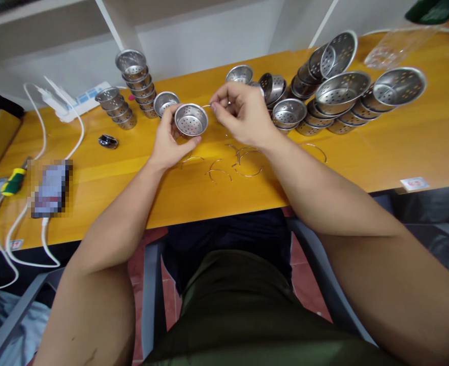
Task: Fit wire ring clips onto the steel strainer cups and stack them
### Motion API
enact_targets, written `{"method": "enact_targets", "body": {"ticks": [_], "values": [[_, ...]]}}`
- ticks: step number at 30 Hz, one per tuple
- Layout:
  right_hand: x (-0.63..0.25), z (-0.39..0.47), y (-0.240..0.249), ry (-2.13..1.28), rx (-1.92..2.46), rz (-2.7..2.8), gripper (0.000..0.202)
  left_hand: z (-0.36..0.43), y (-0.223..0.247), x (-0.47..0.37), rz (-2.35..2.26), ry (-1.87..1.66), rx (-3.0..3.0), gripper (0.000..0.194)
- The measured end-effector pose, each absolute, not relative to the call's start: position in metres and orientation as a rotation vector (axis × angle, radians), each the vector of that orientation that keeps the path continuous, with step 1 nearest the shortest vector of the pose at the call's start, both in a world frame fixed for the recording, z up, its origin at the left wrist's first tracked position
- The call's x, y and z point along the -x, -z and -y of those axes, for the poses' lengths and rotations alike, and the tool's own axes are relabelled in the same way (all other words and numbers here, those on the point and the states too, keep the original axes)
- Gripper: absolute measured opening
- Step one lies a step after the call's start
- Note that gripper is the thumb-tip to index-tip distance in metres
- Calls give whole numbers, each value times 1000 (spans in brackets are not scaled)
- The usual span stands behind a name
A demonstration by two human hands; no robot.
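A small perforated metal cup is tilted toward me above the table, and my left hand is closed round its side. At the cup's right rim, my right hand pinches a thin wire piece; most of that wire is hidden by the fingers. Below the hands, several curved wire pieces lie loose on the wood. Another perforated cup stands just behind my left hand. Beyond my right hand is one more cup, partly covered by it.
Stacked perforated cups stand at the back left, with leaning stacks at the right. On the yellow table are a charging phone, a screwdriver, a small black object and a power strip. A clear plastic bottle is at back right.
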State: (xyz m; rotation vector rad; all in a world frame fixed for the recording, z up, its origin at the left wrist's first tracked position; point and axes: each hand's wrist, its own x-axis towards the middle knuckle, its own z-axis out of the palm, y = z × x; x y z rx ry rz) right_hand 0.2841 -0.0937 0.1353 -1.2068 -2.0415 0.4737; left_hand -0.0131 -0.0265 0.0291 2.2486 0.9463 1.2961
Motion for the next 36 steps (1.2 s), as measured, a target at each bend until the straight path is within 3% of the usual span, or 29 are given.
{"method": "enact_targets", "body": {"ticks": [13,18,24,29,33,36], "values": [[-271,102,-130,-500,1234,2116,72,26,-35,11,-847,-1285,-2308,99],[-272,103,-134,-483,1282,2118,75,40,-45,9,-934,-1249,-2291,107],[-276,86,-117,-500,1147,1997,63,38,-43,13,-931,-1326,-2284,97],[-271,73,-96,-524,806,1900,61,27,-33,8,-818,-1461,-2181,111],[-270,74,-96,-521,802,1906,51,25,-27,4,-738,-1462,-2213,124],[-272,73,-98,-482,831,1884,47,24,-22,2,-660,-1471,-2250,120]]}}
